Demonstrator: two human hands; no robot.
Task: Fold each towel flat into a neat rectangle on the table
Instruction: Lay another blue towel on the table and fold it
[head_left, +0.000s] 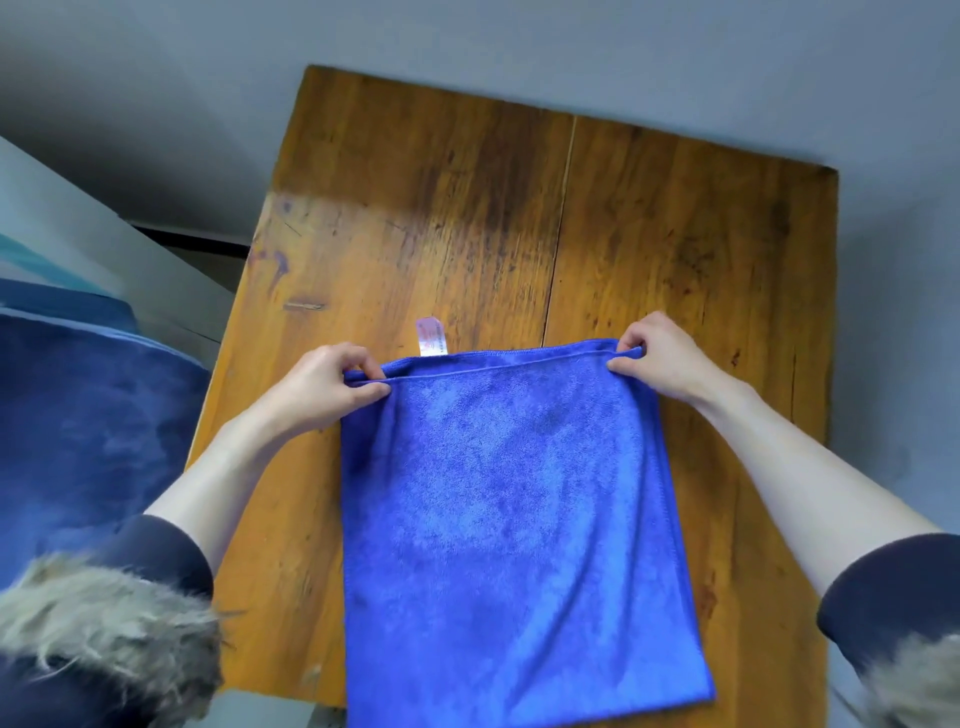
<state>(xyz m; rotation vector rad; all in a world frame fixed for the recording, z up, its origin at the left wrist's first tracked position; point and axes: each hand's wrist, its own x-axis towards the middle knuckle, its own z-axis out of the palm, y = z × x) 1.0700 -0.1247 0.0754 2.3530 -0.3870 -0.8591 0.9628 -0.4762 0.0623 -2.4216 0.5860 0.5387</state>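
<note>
On the wooden table (415, 208), both hands, left hand (332, 387) and right hand (657, 361), pinch a once-folded blue towel's (514, 509) far corners; further folds seem left.

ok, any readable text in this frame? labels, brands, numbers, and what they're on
No text can be read.
White care tag at the far edge of the blue towel: faint reddish print and a dark line of characters along one side, too small and blurred to read.
Wooden table: purple marks near its left edge look like scribbles or stains, not legible writing.
</note>
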